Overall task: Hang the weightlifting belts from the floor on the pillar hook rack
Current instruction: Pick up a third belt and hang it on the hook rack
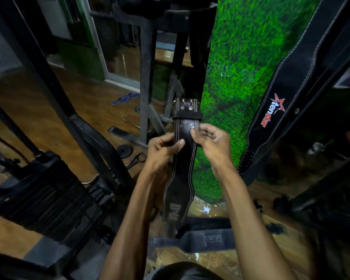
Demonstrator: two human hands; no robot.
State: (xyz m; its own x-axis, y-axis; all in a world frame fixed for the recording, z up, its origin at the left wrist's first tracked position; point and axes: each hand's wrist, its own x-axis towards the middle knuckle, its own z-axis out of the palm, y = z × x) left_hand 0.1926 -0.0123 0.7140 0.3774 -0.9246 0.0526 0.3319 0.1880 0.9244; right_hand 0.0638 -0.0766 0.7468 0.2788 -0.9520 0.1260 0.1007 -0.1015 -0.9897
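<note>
Matt black leather belt (183, 158) (white stitching, metal rivets) before a rough green turf-clad pillar (240, 77), glossy wood floor (49, 122).

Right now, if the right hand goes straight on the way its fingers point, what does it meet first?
The right hand pinches the belt and its fingers point leftward across it. Going straight on, it would probably meet the left hand first, which grips the same belt's other edge. Depth is hard to judge.

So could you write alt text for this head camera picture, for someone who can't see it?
Two bare hands hold a black weightlifting belt upright by its strap, left hand and right hand pinching it just below the buckle end. Beside it, a black belt marked "tenstar" hangs against a grass-covered pillar. Another belt lies on the floor below.
</note>
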